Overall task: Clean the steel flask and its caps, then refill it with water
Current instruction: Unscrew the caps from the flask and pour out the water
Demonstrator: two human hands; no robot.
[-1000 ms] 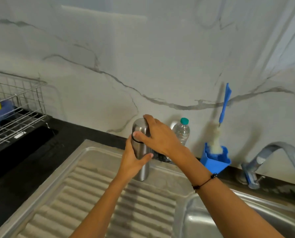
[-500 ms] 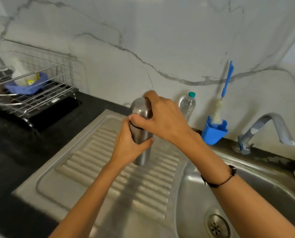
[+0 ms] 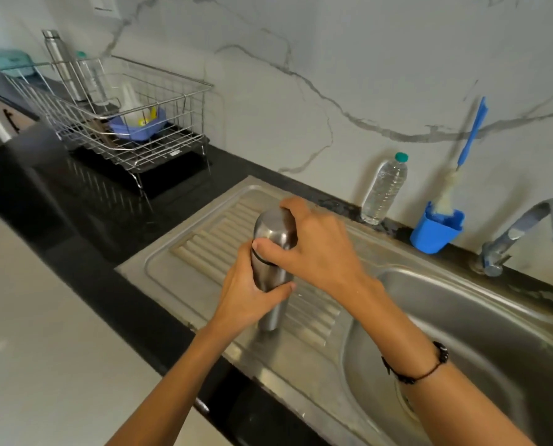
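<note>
Flask (image 3: 270, 304) — brushed steel, upright — left hand (image 3: 246, 300) grasping body, right hand (image 3: 313, 252) grasping cap (image 3: 273, 228).

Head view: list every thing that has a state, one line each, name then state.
steel flask: upright on the drainboard, outer cap on
left hand: grips the flask body
right hand: grips the cap on top
plastic bottle: upright, capped
bottle brush: standing in the blue cup
tap: no water running
sink basin: holds no standing water
dish rack: loaded
</note>
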